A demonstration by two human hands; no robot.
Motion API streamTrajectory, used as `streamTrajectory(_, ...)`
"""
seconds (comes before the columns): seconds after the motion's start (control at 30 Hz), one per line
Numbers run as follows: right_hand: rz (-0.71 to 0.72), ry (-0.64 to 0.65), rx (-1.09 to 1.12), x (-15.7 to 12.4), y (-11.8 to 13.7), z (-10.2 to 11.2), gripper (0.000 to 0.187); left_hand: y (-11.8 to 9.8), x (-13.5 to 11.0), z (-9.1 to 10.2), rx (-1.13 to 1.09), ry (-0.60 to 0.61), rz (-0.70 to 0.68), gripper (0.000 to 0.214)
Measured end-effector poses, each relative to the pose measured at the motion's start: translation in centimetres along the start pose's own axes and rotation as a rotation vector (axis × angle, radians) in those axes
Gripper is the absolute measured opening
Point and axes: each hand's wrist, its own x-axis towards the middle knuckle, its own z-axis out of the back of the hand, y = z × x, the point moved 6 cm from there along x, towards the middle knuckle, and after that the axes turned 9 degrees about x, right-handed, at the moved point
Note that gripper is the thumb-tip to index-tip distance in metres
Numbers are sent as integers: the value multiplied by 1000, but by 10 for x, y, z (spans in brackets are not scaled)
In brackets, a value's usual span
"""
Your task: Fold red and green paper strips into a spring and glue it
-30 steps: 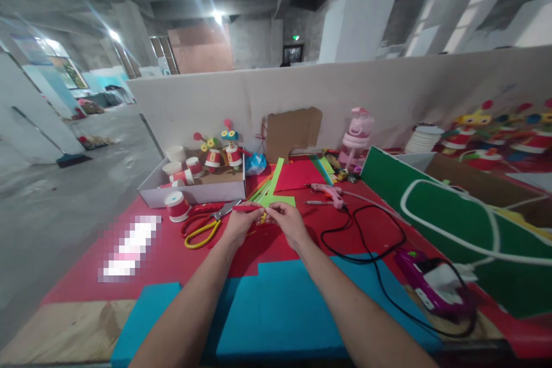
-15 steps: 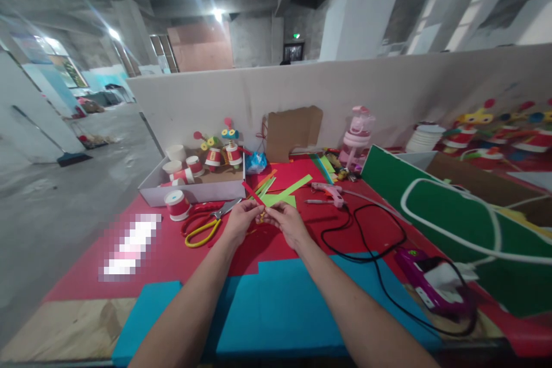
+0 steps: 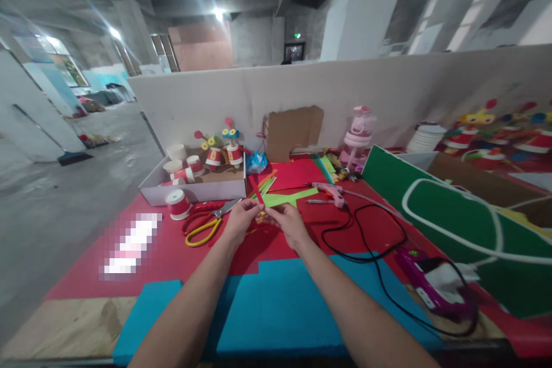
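My left hand [image 3: 240, 219] and my right hand [image 3: 288, 222] meet over the red table [image 3: 172, 253], fingers pinched together. The left hand holds a narrow red paper strip [image 3: 256, 188] that slants up and away. The right hand holds a light green paper strip [image 3: 297, 195] that lies out to the right. A small folded bit of red and green paper sits between the fingertips. Yellow-handled scissors [image 3: 206, 227] lie just left of my left hand.
A white box [image 3: 194, 189] with paper-cup figures stands behind left, a red-banded cup [image 3: 177, 204] before it. A pink glue gun [image 3: 328, 191] and black cable [image 3: 371, 253] lie right. A green board [image 3: 452, 224], purple device [image 3: 433, 287] and blue sheets [image 3: 276, 305] are nearby.
The red strip swung from lying leftward to pointing up and away. The green strip dropped from pointing up to lying out to the right. Both hands stayed in place.
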Motion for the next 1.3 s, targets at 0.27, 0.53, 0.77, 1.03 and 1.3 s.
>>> streamTrajectory(0.27,-43,26,139,1,-1,4,32,-1,0,-2,-30,51,-3,24)
streamTrajectory(0.53,-45,23,104,0,-2,3,33,-2,-3,-1,-59,-15,4,25)
streamTrajectory(0.77,-44,-4,71,2,-3,7,33,-3,-4,-1,-72,-34,50,33)
streamTrajectory(1.03,27,-138,85,5,0,15,35,1,-3,-3,-106,13,32,31)
streamTrajectory(1.3,54,-199,54,7,1,21,34,-1,-10,-12,-84,56,66,38)
